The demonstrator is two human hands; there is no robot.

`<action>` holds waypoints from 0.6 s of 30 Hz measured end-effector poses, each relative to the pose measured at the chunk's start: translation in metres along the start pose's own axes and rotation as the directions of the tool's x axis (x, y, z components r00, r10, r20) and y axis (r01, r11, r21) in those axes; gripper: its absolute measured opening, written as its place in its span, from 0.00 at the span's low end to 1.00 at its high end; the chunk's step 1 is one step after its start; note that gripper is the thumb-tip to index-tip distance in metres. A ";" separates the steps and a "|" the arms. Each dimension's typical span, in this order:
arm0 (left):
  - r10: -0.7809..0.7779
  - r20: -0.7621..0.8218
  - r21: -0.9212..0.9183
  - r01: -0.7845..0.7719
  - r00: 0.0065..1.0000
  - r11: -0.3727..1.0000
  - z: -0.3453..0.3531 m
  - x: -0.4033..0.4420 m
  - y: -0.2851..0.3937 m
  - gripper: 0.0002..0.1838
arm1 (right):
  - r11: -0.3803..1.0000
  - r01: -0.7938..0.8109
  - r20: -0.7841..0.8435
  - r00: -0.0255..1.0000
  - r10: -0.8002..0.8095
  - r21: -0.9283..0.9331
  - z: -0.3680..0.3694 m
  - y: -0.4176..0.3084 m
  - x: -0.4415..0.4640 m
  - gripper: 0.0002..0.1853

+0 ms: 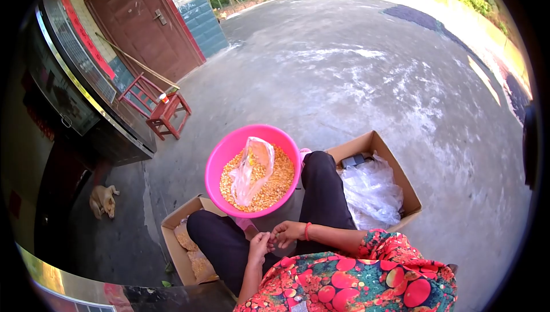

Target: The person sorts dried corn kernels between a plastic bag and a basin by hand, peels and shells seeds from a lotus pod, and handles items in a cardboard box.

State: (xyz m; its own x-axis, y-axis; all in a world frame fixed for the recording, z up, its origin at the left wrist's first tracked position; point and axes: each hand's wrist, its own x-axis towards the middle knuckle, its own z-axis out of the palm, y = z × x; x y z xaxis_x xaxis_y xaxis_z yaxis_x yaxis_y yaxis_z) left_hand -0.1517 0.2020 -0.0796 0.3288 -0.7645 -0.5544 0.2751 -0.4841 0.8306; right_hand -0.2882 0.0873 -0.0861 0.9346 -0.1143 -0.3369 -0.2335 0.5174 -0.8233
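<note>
My left hand (260,245) and my right hand (289,233), with a red bead bracelet on its wrist, meet above my lap. Fingers are pinched together on both; something thin and see-through may be between them, too faint to make out. In front of my knees stands a pink basin (213,166) filled with yellow corn kernels (279,181). On the kernels lies a clear plastic bag (252,174), its mouth partly spread. By my left leg, a cardboard box (173,247) holds bags of corn (198,258).
Beside my right leg, another cardboard box (410,191) contains clear plastic bags (372,190) and a dark device (353,161). A red wooden chair (163,111) with a cup (164,98) on it stands near the brown door (140,25). A dog (103,201) lies at the left doorway.
</note>
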 end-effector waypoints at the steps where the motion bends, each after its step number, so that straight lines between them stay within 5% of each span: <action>1: -0.002 -0.004 -0.010 0.002 1.000 1.000 0.002 -0.002 0.003 0.11 | 0.999 -0.026 -0.032 0.999 0.024 -0.046 0.001 -0.004 -0.001 0.11; 2: -0.004 -0.004 -0.007 0.004 1.000 1.000 0.004 -0.004 0.006 0.11 | 0.999 -0.024 -0.032 0.999 0.023 -0.043 0.002 0.000 0.000 0.11; 3: -0.026 -0.009 0.015 0.026 1.000 1.000 0.009 -0.008 0.012 0.12 | 0.904 0.049 -0.154 0.980 -0.125 -0.425 0.004 0.001 0.001 0.13; 4: -0.049 -0.017 0.039 0.050 0.999 0.998 0.010 -0.011 0.014 0.13 | 0.665 0.054 -0.205 0.930 -0.304 -0.745 0.006 0.002 0.002 0.15; 5: -0.049 -0.018 0.040 0.050 0.999 0.998 0.009 -0.011 0.014 0.13 | 0.549 0.082 -0.196 0.882 -0.429 -0.832 0.008 0.005 -0.002 0.18; 8: -0.120 0.046 0.155 0.112 0.992 0.982 0.007 -0.014 0.011 0.14 | 0.395 0.040 -0.176 0.851 -0.495 -0.918 0.018 -0.004 -0.012 0.15; 18: -0.147 0.152 0.048 0.141 0.977 0.989 -0.002 -0.009 0.011 0.11 | 0.330 0.072 -0.115 0.852 -0.511 -0.941 0.025 -0.005 -0.016 0.13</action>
State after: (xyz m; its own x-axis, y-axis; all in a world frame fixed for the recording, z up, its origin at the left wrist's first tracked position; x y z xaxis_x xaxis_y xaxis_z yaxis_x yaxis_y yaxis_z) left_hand -0.1501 0.2046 -0.0653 0.1438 -0.7406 -0.6563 0.2753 -0.6071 0.7454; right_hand -0.2954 0.1080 -0.0655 0.8848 -0.4588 0.0812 -0.2629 -0.6355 -0.7260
